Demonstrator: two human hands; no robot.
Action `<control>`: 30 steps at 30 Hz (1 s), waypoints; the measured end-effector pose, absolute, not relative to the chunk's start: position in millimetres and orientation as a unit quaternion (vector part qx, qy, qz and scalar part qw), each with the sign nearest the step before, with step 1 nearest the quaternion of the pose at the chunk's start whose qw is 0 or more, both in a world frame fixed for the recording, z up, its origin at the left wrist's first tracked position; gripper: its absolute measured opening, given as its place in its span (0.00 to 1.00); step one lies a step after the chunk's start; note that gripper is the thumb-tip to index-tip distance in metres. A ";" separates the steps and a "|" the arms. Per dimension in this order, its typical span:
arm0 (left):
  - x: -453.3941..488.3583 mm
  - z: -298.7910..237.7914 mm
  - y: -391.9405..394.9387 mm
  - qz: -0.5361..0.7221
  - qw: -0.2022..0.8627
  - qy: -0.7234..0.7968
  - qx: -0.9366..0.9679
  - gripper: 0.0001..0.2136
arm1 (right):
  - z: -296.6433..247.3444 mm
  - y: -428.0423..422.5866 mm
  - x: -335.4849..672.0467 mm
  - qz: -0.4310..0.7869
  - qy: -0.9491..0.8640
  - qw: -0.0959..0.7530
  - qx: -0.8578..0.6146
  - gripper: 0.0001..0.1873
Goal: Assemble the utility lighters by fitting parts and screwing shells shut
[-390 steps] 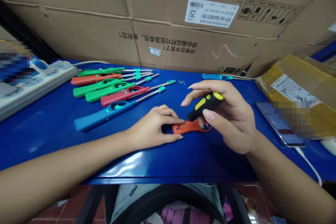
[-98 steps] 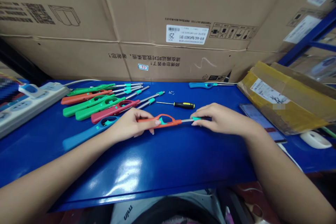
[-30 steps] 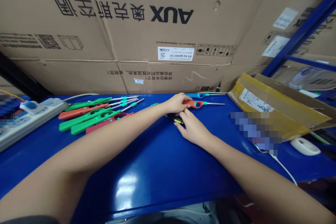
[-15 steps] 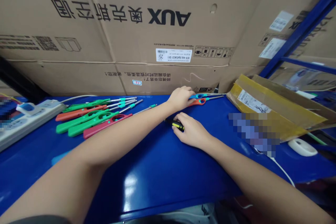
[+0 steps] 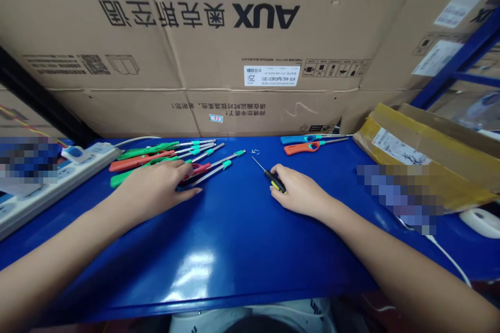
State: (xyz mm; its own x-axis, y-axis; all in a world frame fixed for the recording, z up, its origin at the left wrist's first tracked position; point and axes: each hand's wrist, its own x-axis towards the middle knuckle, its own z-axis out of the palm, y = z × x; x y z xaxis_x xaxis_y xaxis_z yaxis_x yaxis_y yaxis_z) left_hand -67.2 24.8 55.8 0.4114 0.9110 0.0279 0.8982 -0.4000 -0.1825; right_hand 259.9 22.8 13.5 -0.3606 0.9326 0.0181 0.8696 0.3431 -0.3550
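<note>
My right hand (image 5: 299, 190) is closed around the black and yellow handle of a screwdriver (image 5: 275, 181), whose thin shaft points up and left. Close to its tip lie a few tiny white pieces (image 5: 255, 151), probably screws. Over the left row of long-necked gas lighters hovers or rests my left hand (image 5: 158, 184), thumb apart from its fingers. Beneath its fingers shows a red lighter (image 5: 201, 169); the nearest lighter's body is hidden by the hand. Green lighters (image 5: 148, 150) and an orange-red lighter (image 5: 140, 160) lie behind it.
At the back right lie a blue lighter (image 5: 299, 140) and an orange lighter (image 5: 301, 148). A yellow-taped carton (image 5: 422, 166) and a white mouse (image 5: 482, 221) stand right. A power strip (image 5: 50, 187) runs along the left. Large cardboard (image 5: 219, 52) walls the back.
My left hand has left the blue and orange lighters at the back right and moved left to the row of lighters. My right hand still holds the screwdriver; the view has shifted slightly.
</note>
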 end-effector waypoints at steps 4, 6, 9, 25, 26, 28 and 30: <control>-96.9 37.4 -2.3 0.001 0.079 -0.587 -0.806 0.20 | 13.8 21.7 258.7 0.140 -0.812 0.102 -0.557 0.12; -103.7 30.3 -11.3 -0.030 0.083 -0.570 -0.817 0.20 | 13.8 21.4 258.2 0.138 -0.811 0.100 -0.560 0.13; -108.8 22.8 -18.5 -0.102 0.052 -0.524 -0.844 0.15 | 13.6 20.8 257.0 0.135 -0.808 0.097 -0.565 0.13; -27.5 11.4 -14.3 -0.179 -0.149 -0.350 -0.907 0.15 | 41.7 37.2 293.3 0.092 -0.767 0.092 -0.629 0.14; -16.9 12.7 -14.0 -0.170 -0.163 -0.333 -0.913 0.15 | 42.0 36.7 293.4 0.092 -0.767 0.088 -0.628 0.14; 4.1 15.5 -13.9 -0.148 -0.193 -0.299 -0.923 0.16 | 41.6 35.5 294.0 0.093 -0.769 0.074 -0.628 0.13; 23.1 17.6 -14.0 -0.132 -0.214 -0.273 -0.929 0.17 | 40.8 34.8 295.3 0.092 -0.771 0.060 -0.628 0.11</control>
